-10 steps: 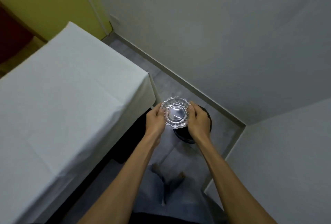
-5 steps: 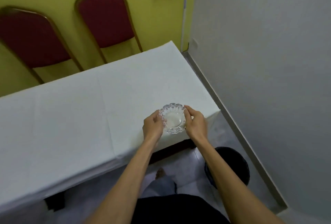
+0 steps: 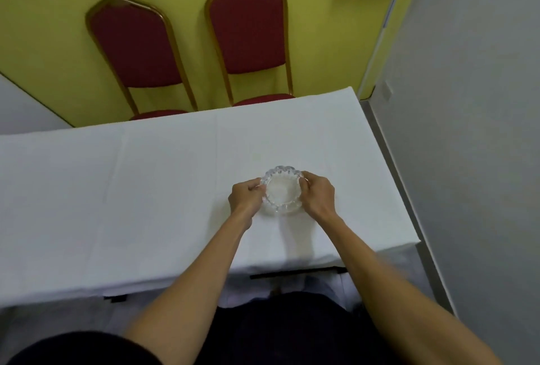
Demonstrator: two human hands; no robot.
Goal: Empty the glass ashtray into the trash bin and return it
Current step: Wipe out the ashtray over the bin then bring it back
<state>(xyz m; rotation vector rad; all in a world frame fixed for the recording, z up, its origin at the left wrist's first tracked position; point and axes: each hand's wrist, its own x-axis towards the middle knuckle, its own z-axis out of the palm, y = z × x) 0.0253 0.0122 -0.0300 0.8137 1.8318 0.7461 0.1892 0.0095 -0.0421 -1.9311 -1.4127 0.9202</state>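
A round cut-glass ashtray (image 3: 282,189) with a scalloped rim is over the white tablecloth of the table (image 3: 146,189), right of centre. Its bowl looks empty. My left hand (image 3: 245,196) grips its left rim and my right hand (image 3: 317,195) grips its right rim. Whether its base touches the cloth I cannot tell. The trash bin is out of view.
Two red padded chairs with gold frames (image 3: 137,52) (image 3: 251,34) stand behind the table against a yellow wall. A grey wall (image 3: 467,131) runs close along the table's right end, leaving a narrow strip of floor. The table's near edge is right at my body.
I have turned from the black bin on the floor to face the table. Both hands have carried the ashtray from above the bin to over the tablecloth.
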